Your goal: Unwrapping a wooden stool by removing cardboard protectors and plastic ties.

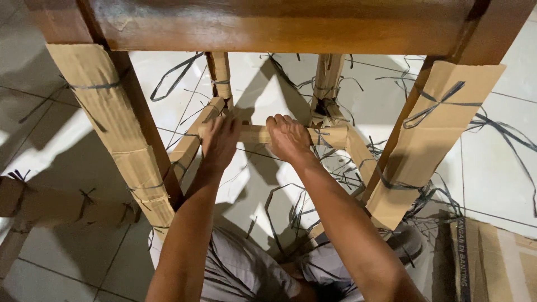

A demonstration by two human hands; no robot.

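Bright overhead light, hard floor shadows, sharp focus

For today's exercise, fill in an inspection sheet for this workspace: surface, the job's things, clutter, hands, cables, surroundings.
Surface: pale tiled floor, shadowed.
Job's things: wooden furniture frame, legs wrapped in cardboard; cardboard-wrapped crossbar between the far legs.
Clutter: cut dark plastic strapping strewn on the floor; flat cardboard sheet at lower right.
Hands: left hand and right hand both on the crossbar.
Cables: nothing seen.
Surroundings: another wrapped piece at left.
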